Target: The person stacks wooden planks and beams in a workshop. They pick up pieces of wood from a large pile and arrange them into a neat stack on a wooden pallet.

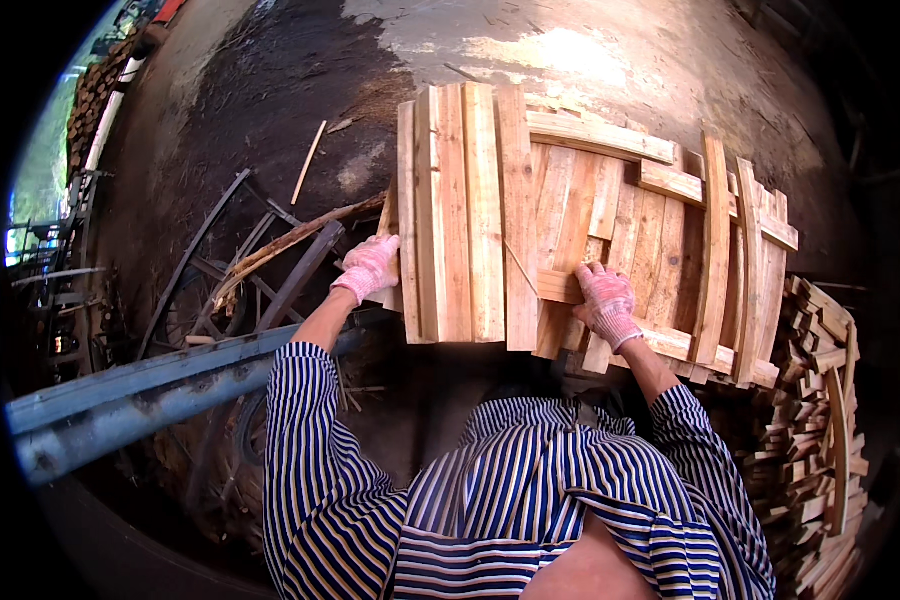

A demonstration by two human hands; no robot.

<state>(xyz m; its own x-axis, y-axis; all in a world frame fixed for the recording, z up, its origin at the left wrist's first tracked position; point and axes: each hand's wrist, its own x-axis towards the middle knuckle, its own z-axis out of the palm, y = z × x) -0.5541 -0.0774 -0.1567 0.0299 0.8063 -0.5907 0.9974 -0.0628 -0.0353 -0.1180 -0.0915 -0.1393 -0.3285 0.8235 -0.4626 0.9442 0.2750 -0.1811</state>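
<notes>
My left hand [370,266], in a pinkish knitted work glove, is closed on the outer left edge of a wooden plank at the side of the stack; its fingertips are partly hidden. Beside it, several long pale planks [452,210] lie side by side, running away from me. My right hand [607,302], gloved the same way, is closed around the right end of a short crosswise board [559,287]. A thin wood sliver [520,268] lies slantwise over the planks. Further right, more boards [660,235] form a layered stack, with crosswise pieces and two upright planks [712,250] on top.
A blue metal beam [160,385] runs in from the left. Dark metal framework [255,255] stands behind it with a rough wood strip [305,232] across it. A tall pile of cut wood [820,430] rises at right. A thin stick [309,163] lies on the floor [670,60].
</notes>
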